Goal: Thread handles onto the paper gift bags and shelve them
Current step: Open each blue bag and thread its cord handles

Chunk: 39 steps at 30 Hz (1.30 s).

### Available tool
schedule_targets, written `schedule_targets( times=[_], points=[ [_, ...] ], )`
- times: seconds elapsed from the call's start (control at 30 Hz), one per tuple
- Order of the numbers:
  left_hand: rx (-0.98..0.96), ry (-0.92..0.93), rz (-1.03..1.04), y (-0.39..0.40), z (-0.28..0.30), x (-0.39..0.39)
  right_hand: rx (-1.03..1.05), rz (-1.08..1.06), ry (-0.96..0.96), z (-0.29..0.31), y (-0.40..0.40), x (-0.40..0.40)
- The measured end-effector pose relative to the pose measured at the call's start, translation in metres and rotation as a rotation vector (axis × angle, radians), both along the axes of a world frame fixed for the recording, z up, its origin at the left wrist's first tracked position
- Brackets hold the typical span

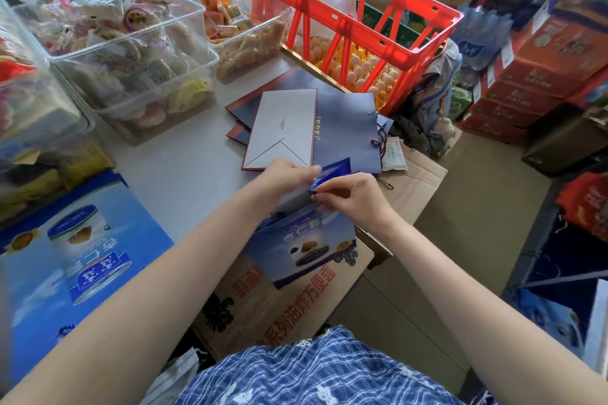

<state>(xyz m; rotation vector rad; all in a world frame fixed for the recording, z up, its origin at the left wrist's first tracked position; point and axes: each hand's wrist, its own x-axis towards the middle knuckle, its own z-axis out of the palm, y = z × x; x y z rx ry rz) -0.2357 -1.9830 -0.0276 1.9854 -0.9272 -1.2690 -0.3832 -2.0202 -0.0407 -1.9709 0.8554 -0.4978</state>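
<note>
- left hand on the upper edge of the blue printed gift bag, fingers laid fairly straight along it, pressing it flat; thumb side hidden, can't tell if it pinches
- right hand fingers curled narrow, pinching a blue cord handle right at the bag's top edge
- bag lies flat on a brown cardboard box with red print, just in front of the person, overlapping the counter edge
- stack of flat dark-blue bags further back on the counter, top one showing its white folded bottom; one eyelet and a bit of striped cord visible at its right side
- another flat blue printed bag lies to the left on the counter
- red plastic crate behind the stack, egg trays under it
- clear plastic tubs of wrapped snacks at left rear
- orange cartons stacked at right
</note>
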Motion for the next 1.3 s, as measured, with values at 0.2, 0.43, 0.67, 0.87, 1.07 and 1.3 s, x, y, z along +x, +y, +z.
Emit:
schedule_targets(
  times=[0.2, 0.43, 0.67, 0.87, 1.07, 1.3],
  points=[
    [-0.166, -0.005, 0.022, 0.004, -0.005, 0.003, -0.001, 0.019, 0.131, -0.001, -0.006, -0.001],
    [-0.4, -0.087, -0.013, 0.016, -0.022, 0.006, 0.536, -0.322, -0.19, 0.005, -0.004, 0.01],
    [-0.455, -0.204, -0.087, 0.013, -0.018, 0.003, 0.055, -0.404, -0.046, 0.001, -0.005, 0.021],
    [-0.495, -0.185, -0.084, 0.016, -0.02, 0.008, 0.129, -0.29, -0.063, -0.001, 0.001, 0.019],
    [-0.567, -0.171, -0.148, 0.019, -0.019, 0.015, 0.162, -0.34, -0.101, -0.006, 0.001, 0.023],
    [-0.653, -0.313, -0.04, 0.028, -0.023, 0.004, 0.137, -0.329, -0.031, -0.002, -0.003, 0.027]
  ],
)
